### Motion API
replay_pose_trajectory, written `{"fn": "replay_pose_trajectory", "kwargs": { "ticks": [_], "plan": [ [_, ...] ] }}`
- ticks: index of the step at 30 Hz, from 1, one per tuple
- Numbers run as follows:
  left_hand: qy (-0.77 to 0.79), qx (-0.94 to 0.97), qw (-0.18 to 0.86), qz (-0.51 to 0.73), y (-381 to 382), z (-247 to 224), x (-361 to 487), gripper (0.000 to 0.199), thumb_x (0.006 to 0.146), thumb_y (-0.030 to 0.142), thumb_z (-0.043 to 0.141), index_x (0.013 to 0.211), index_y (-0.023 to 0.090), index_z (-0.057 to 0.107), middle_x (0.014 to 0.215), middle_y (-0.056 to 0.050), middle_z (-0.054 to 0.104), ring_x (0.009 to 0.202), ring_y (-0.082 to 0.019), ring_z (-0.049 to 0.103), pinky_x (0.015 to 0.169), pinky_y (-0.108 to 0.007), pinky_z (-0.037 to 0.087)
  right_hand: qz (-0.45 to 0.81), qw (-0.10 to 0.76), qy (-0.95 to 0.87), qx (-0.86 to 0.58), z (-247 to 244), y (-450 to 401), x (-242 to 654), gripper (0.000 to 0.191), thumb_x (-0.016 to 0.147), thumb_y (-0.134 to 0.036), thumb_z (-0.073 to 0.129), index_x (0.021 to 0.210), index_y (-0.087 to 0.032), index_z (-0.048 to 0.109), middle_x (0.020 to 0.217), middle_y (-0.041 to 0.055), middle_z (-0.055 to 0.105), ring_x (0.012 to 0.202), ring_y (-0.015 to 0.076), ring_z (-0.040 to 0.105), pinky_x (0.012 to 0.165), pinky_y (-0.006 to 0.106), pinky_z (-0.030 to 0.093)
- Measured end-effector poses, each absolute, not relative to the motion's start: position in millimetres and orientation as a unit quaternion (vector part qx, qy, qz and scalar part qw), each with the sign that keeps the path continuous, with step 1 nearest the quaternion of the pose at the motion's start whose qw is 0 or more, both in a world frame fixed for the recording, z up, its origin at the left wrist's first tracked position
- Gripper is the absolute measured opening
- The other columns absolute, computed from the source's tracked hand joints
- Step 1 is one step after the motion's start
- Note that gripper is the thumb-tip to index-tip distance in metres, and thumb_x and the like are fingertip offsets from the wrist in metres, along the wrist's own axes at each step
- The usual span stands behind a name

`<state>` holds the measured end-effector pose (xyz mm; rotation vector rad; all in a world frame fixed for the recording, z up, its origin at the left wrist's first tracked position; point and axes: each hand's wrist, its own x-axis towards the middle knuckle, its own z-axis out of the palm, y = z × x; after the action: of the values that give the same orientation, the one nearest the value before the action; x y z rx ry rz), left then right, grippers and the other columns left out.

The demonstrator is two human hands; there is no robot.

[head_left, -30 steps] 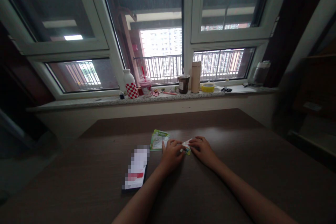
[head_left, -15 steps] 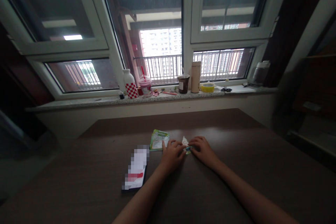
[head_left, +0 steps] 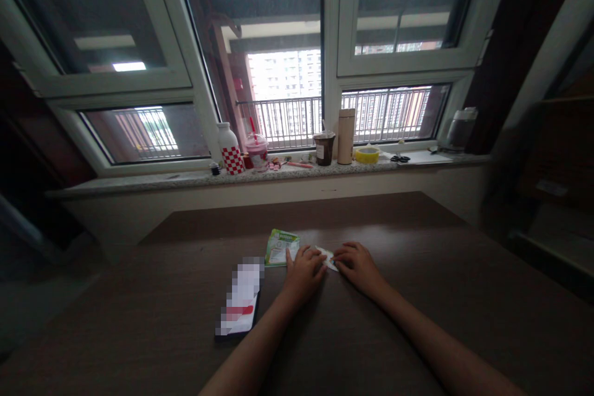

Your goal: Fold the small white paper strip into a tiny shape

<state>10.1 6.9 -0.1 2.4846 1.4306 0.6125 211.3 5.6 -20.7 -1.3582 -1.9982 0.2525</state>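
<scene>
A small, flat white piece [head_left: 328, 258] with a hint of colour, perhaps paper or film, lies on the table between my hands. My left hand [head_left: 305, 269] has its fingertips on the left edge of this piece, fingers bent, with the thumb side over the corner of a green and white printed packet [head_left: 280, 246]. From the other side, my right hand [head_left: 357, 265] pinches the right edge with curled fingers. The fingertips partly cover the piece, so its exact kind is unclear.
A phone [head_left: 244, 297] with a blurred-out screen lies left of my left forearm on the brown table [head_left: 394, 216]. Along the windowsill stand a checkered bottle [head_left: 231, 151], a pink cup [head_left: 257, 151], a brown cup [head_left: 324, 148], a tan flask [head_left: 346, 136], yellow tape [head_left: 366, 154] and scissors [head_left: 400, 159].
The white part that stood up between my hands now lies flatter and lower, and the green-blue printed part below it is mostly out of sight. Both hands have barely moved.
</scene>
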Motion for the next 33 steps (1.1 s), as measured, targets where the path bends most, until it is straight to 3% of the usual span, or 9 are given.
{"fn": "replay_pose_trajectory", "kwargs": {
  "ticks": [5,10,18,25,33],
  "plan": [
    [0.474,0.842,0.101,0.236,7,1,11,0.024,0.09,0.031,0.053,0.11,0.031,0.068,0.114,-0.002,0.065,0.118,-0.021,0.052,0.115,-0.062,0.002,0.106,0.337,-0.778,-0.52,-18,3,212,0.022,0.078,-0.034,0.069,0.098,-0.026,0.073,0.111,0.0046,0.069,0.116,0.0269,0.048,0.102,0.046,0.037],
    [0.469,0.844,0.109,0.235,5,3,11,0.025,0.091,0.03,0.05,0.109,0.03,0.068,0.11,-0.001,0.066,0.103,-0.018,0.059,0.116,-0.059,0.001,0.109,0.318,-0.782,-0.524,-9,-1,214,0.021,0.076,-0.029,0.069,0.096,-0.027,0.074,0.108,0.0046,0.069,0.114,0.0262,0.049,0.102,0.045,0.037],
    [0.473,0.843,0.105,0.233,2,7,11,0.024,0.091,0.029,0.049,0.106,0.03,0.067,0.116,-0.001,0.067,0.107,-0.019,0.06,0.116,-0.061,0.002,0.079,0.306,-0.803,-0.506,-6,-1,216,0.02,0.077,-0.024,0.063,0.094,-0.028,0.074,0.104,0.0032,0.07,0.11,0.0244,0.052,0.1,0.044,0.037],
    [0.472,0.844,0.103,0.235,2,6,10,0.025,0.091,0.03,0.049,0.105,0.03,0.07,0.116,-0.002,0.069,0.11,-0.02,0.061,0.118,-0.054,0.009,0.05,0.305,-0.815,-0.489,-4,-3,216,0.02,0.079,-0.025,0.062,0.094,-0.03,0.074,0.103,0.0016,0.07,0.11,0.0241,0.052,0.102,0.045,0.034],
    [0.456,0.849,0.131,0.233,5,6,8,0.02,0.09,0.028,0.053,0.101,0.03,0.069,0.119,-0.002,0.069,0.12,-0.021,0.056,0.118,-0.057,0.002,0.049,0.32,-0.807,-0.494,-3,-4,215,0.016,0.084,-0.028,0.059,0.094,-0.027,0.072,0.101,0.0029,0.07,0.107,0.0232,0.053,0.101,0.043,0.035]
  ]
}}
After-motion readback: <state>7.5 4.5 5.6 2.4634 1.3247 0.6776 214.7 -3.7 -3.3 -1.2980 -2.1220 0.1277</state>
